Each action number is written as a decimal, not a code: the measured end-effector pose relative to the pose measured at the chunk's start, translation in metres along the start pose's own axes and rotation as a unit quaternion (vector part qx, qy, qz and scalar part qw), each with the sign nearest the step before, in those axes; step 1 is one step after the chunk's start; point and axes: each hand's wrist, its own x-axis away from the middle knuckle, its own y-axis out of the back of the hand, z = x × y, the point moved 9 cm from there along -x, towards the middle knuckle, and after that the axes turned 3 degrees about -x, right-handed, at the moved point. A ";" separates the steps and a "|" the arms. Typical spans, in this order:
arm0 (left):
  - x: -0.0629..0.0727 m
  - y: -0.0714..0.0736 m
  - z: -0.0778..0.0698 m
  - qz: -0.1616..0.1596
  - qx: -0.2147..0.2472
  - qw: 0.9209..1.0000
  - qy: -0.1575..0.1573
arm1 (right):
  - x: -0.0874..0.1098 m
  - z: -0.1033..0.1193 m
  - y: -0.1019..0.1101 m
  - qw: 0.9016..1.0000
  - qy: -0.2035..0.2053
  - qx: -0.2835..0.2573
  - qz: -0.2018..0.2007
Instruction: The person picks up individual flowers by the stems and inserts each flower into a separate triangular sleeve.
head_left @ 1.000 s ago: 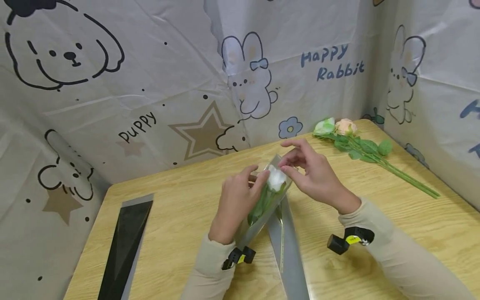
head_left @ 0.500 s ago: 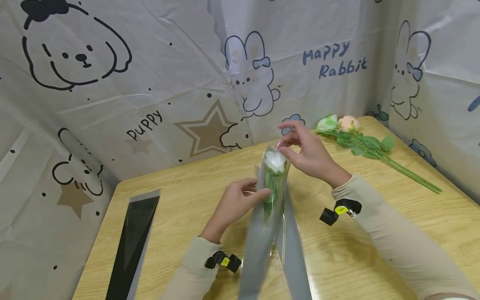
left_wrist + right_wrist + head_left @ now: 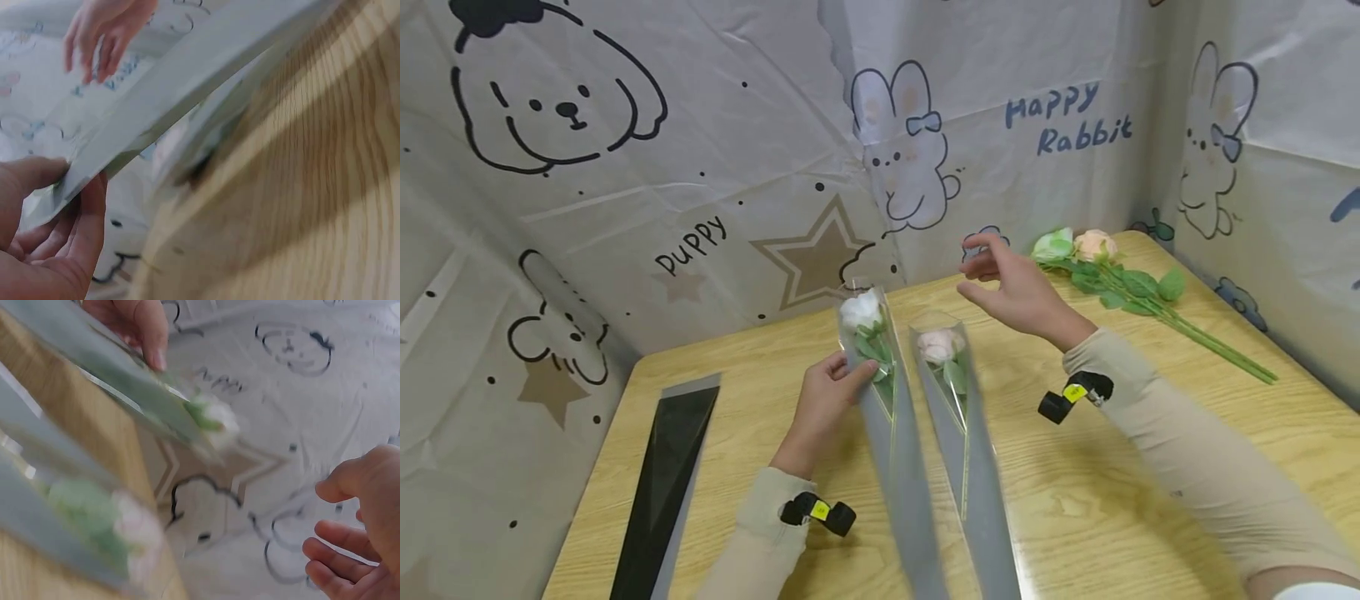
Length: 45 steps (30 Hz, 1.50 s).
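Observation:
My left hand (image 3: 829, 402) pinches the edge of a long clear-and-grey flower sleeve (image 3: 901, 483) between thumb and fingers, just below the bloom. Inside that sleeve is a white rose (image 3: 861, 310) with green leaves. To its right, a second sleeve (image 3: 983, 492) lies on the table with a pale pink rose (image 3: 940, 345) in it. My right hand (image 3: 1017, 287) hovers apart above the pink rose's upper right, fingers loosely bent and holding nothing. In the left wrist view, thumb and fingers (image 3: 87, 212) grip the sleeve from both sides.
A black flower sleeve (image 3: 666, 475) lies flat at the table's left. Two roses on stems, one green-white (image 3: 1052, 245) and one peach (image 3: 1096, 246), lie at the back right. A printed cloth (image 3: 760, 108) hangs behind the wooden table (image 3: 760, 517).
My left hand has swung the sleeved white rose leftward off the pink one, which now shows. My right hand has let go of the sleeve's top and drawn slightly away.

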 end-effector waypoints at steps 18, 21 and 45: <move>-0.017 -0.016 0.035 0.005 -0.013 1.000 0.022 | 0.015 -0.094 0.025 0.992 -0.114 0.050 0.031; -0.016 -0.018 0.034 0.009 -0.033 0.999 0.015 | 0.017 -0.105 0.033 0.990 -0.125 0.062 0.030; -0.009 0.086 -0.005 -0.132 -0.355 0.916 -0.134 | 0.047 -0.142 0.080 0.980 -0.130 0.143 -0.040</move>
